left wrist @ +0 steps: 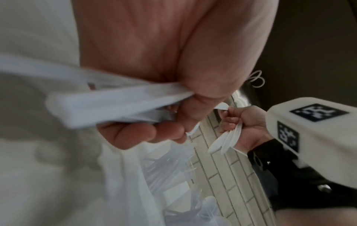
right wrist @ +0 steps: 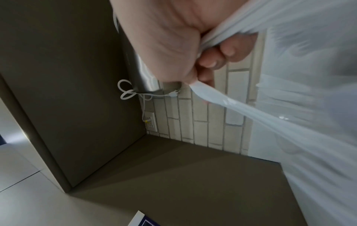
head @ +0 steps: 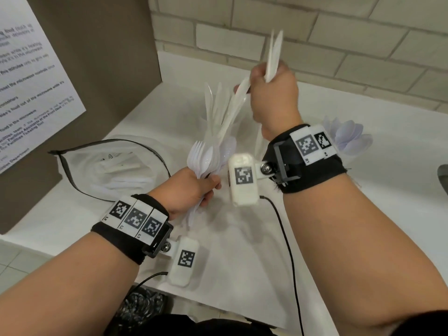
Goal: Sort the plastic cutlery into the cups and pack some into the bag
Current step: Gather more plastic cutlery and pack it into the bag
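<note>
My left hand (head: 203, 187) grips a mixed bundle of white plastic forks and spoons (head: 206, 156) by the handles, low over the white counter. In the left wrist view those handles (left wrist: 115, 104) cross its curled fingers. My right hand (head: 266, 81) is raised behind it and holds several white knives (head: 275, 57), blades up. The right wrist view shows the knives (right wrist: 228, 30) clamped in its fist. More knives (head: 214, 105) stand in a clear cup below the right hand. A cup of spoons (head: 349, 137) stands to the right. An open clear zip bag (head: 80, 163) lies left with cutlery inside.
A brown cabinet panel with a printed notice (head: 31, 81) rises on the left. A pale brick wall (head: 339, 32) closes the back. The white counter (head: 242, 251) runs beneath both arms, with a black cable (head: 286, 238) across it. A dark object (head: 443, 175) shows at the right edge.
</note>
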Motion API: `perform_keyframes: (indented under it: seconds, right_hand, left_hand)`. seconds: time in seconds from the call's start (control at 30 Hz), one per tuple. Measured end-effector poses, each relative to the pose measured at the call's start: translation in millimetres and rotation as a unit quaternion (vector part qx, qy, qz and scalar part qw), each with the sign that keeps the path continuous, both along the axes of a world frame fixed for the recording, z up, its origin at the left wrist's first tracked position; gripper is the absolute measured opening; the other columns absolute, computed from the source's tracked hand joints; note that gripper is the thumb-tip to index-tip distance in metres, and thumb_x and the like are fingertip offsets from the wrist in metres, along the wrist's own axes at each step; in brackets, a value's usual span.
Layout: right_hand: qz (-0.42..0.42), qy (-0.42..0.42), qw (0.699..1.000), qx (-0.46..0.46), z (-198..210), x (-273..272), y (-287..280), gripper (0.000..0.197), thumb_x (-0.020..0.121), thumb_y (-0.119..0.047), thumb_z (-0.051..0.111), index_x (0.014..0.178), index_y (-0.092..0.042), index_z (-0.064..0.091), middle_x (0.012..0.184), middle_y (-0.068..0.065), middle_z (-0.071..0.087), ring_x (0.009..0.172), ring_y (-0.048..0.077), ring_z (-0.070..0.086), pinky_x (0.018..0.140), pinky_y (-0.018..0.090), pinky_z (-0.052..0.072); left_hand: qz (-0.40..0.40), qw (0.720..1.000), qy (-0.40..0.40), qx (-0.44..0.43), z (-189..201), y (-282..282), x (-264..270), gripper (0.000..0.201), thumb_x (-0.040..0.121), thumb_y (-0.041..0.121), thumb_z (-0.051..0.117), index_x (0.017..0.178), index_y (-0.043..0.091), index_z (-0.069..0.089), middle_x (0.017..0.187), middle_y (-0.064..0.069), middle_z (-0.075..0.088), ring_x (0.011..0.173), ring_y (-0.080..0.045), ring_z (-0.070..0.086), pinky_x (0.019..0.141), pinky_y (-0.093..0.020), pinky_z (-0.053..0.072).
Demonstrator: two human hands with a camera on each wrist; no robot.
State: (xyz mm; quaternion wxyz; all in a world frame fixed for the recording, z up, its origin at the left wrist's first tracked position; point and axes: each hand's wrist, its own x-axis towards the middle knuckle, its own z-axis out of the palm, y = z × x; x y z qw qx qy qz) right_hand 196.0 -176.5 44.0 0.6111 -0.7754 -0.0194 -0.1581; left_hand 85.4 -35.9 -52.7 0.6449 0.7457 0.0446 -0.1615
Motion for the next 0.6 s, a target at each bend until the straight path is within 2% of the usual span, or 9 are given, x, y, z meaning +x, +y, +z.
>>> perform_keyframes:
  seconds: [0.07, 0.13, 0.23, 0.3, 0.4, 0.53, 0.6]
  right_hand:
    - [-0.027, -0.06, 0.997, 0.039, 18.9, 12.2, 2.1, 0.009, 0.098, -0.016, 0.042, 0.089, -0.017, 0.044, 0.079, 0.007, 0.062, 0.071, 0.022, 0.07, 0.053, 0.025, 0.049]
    - [-0.034, -0.103, 0.992, 0.058, 35.0, 24.1, 6.5, 0.005, 0.099, -0.014, 0.04, 0.097, -0.014, 0.044, 0.082, 0.008, 0.059, 0.068, 0.021, 0.065, 0.05, 0.023, 0.048]
    - [-0.013, -0.108, 0.992, 0.063, 41.8, 42.0, 17.9, 0.017, 0.1, -0.016, 0.036, 0.113, -0.009, 0.045, 0.084, 0.005, 0.055, 0.066, 0.023, 0.063, 0.044, 0.019, 0.047]
    - [-0.002, -0.11, 0.993, 0.044, 39.4, 51.0, 27.3, 0.023, 0.1, -0.015, 0.035, 0.119, -0.007, 0.045, 0.088, 0.0, 0.053, 0.064, 0.015, 0.059, 0.044, 0.023, 0.052]
    - [0.014, -0.136, 0.988, 0.064, 29.8, 61.9, 40.0, 0.009, 0.1, -0.014, 0.036, 0.105, -0.014, 0.044, 0.08, -0.005, 0.049, 0.061, 0.01, 0.054, 0.052, 0.03, 0.057]
    - [0.038, -0.159, 0.981, 0.102, 11.3, 72.2, 48.9, 0.01, 0.099, -0.012, 0.036, 0.096, -0.021, 0.04, 0.08, 0.004, 0.045, 0.057, 0.012, 0.044, 0.052, 0.03, 0.047]
    - [0.029, -0.148, 0.982, 0.111, -1.2, 77.1, 50.8, 0.011, 0.099, -0.013, 0.037, 0.095, -0.023, 0.041, 0.077, 0.004, 0.045, 0.057, 0.012, 0.043, 0.053, 0.029, 0.045]
  left_hand:
    - [0.024, 1.0, 0.007, -0.008, 0.1, 4.2, 1.0, 0.023, 0.09, 0.022, 0.058, 0.072, 0.008, 0.066, 0.072, -0.018, 0.051, 0.066, -0.029, 0.045, 0.066, -0.041, 0.039]
    - [0.067, 0.997, 0.015, -0.023, -2.9, 10.2, 4.2, 0.022, 0.095, 0.016, 0.055, 0.079, 0.004, 0.063, 0.079, -0.018, 0.051, 0.066, -0.028, 0.045, 0.065, -0.04, 0.04]
    - [0.12, 0.99, 0.016, -0.068, -3.2, 17.3, 6.9, 0.019, 0.096, 0.013, 0.053, 0.082, 0.005, 0.063, 0.083, -0.016, 0.051, 0.061, -0.021, 0.046, 0.066, -0.04, 0.041]
    - [0.145, 0.983, 0.017, -0.109, -0.8, 20.7, 7.4, 0.015, 0.096, 0.012, 0.053, 0.093, 0.003, 0.064, 0.082, -0.014, 0.049, 0.058, -0.019, 0.045, 0.061, -0.035, 0.04]
    - [0.158, 0.976, 0.022, -0.147, -1.5, 23.3, 6.7, 0.018, 0.097, 0.012, 0.052, 0.106, 0.0, 0.062, 0.082, -0.012, 0.047, 0.057, -0.015, 0.045, 0.055, -0.03, 0.041]
    - [0.164, 0.97, 0.028, -0.18, -1.3, 22.1, 4.9, 0.017, 0.097, 0.01, 0.05, 0.106, 0.001, 0.061, 0.083, -0.01, 0.048, 0.058, -0.015, 0.044, 0.055, -0.031, 0.039]
    - [0.17, 0.967, 0.028, -0.19, 0.5, 21.2, 5.1, 0.015, 0.097, 0.01, 0.05, 0.105, 0.001, 0.06, 0.082, -0.009, 0.05, 0.058, -0.015, 0.044, 0.055, -0.03, 0.038]
